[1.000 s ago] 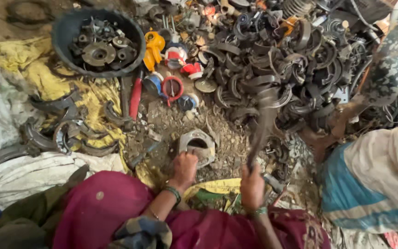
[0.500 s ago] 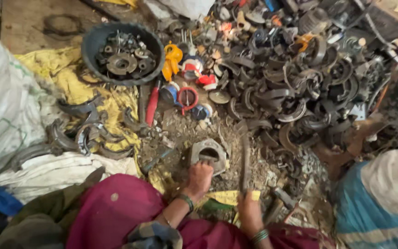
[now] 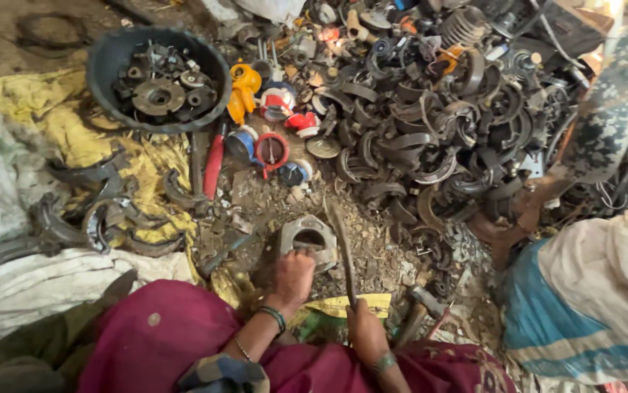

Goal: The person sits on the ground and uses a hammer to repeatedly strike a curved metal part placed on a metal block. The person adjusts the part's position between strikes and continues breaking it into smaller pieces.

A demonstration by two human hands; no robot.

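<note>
While the left hand point(image 3: 293, 275) presses down on the near edge of a grey metal casting point(image 3: 308, 240), fingers curled over its rim, the right hand point(image 3: 363, 331) is clenched round the handle of a long dark hammer point(image 3: 343, 251) — its shaft runs up and away from the fist, just beside the casting on its right. That casting sits on the dirt floor point(image 3: 256, 204) directly ahead of the knees, in a patch of grit and rubble. Green bangles ring both wrists, magenta cloth covers the lap. Further out, on the left, curved brake shoes point(image 3: 103, 218) lie across a yellow sheet point(image 3: 45, 116); beyond them a dark round tub point(image 3: 157, 76) holds metal hubs. Red and yellow plastic parts sit beside it — and a big heap of dark scrap point(image 3: 437, 124) fills the upper right. Another person's blue-and-white clothing point(image 3: 590, 306) shows at the right edge.
</note>
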